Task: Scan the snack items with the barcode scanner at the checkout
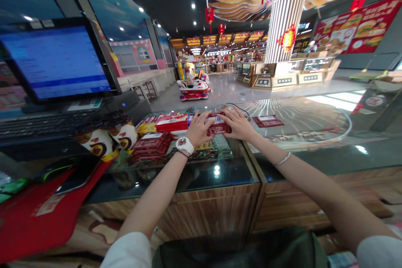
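Observation:
Between both my hands is a dark red snack packet with a pale label, held above the glass counter. My left hand, with a white watch on the wrist, grips its left end. On the right end, the fingers of my right hand are closed; a thin bracelet sits on that forearm. A stack of similar dark red packets lies left of my left hand. Another dark red packet lies flat on the glass to the right of my right hand.
A monitor and keyboard stand at the left, near two patterned cups. A phone rests on a red bag. Red and yellow packets lie behind the stack. The glass counter has a wooden front.

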A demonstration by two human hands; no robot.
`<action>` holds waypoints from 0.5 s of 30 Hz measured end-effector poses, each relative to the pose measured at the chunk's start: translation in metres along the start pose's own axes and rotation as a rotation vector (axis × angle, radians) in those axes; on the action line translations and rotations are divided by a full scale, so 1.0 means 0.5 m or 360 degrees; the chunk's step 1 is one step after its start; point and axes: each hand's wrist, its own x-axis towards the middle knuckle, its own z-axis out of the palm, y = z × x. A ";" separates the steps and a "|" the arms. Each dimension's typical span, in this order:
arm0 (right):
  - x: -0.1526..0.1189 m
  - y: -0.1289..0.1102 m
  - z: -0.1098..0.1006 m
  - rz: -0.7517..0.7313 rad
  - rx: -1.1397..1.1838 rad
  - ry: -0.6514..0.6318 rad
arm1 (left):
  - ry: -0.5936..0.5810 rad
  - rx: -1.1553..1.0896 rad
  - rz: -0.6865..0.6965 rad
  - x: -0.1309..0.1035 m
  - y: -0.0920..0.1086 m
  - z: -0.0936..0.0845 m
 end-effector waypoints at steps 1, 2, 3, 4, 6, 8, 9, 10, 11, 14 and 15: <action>0.001 -0.002 0.000 0.0006 0.0000 -0.0001 | 0.0008 0.0008 -0.0003 -0.001 0.000 0.001; 0.002 -0.003 0.000 0.0008 0.0010 -0.0003 | 0.0018 0.0015 -0.0008 -0.002 0.000 0.002; 0.004 -0.003 -0.002 0.0003 0.0032 -0.0005 | 0.0029 0.0020 -0.0015 -0.003 0.000 0.003; 0.005 -0.001 -0.003 -0.0005 0.0066 -0.0005 | 0.0039 0.0020 -0.0021 -0.005 -0.001 0.004; 0.006 0.013 -0.008 0.0005 0.0163 0.0017 | 0.0053 0.0005 -0.0034 -0.007 -0.003 0.006; -0.001 0.045 -0.011 0.0098 0.0269 0.0079 | 0.0061 -0.0010 -0.0043 -0.010 -0.005 0.008; -0.008 0.067 -0.012 0.0173 0.0313 0.0122 | 0.0062 -0.0013 -0.0050 -0.010 -0.006 0.008; -0.017 0.093 -0.011 0.0263 0.0341 0.0157 | 0.0062 -0.0014 -0.0059 -0.011 -0.007 0.008; -0.029 0.120 -0.009 0.0344 0.0358 0.0172 | 0.0063 -0.0018 -0.0071 -0.011 -0.008 0.007; -0.068 0.196 0.004 0.0450 0.0419 0.0063 | 0.0065 -0.0033 -0.0115 -0.011 -0.010 0.006; -0.080 0.214 0.011 0.0460 0.0444 0.0016 | 0.0070 -0.0032 -0.0126 -0.011 -0.010 0.006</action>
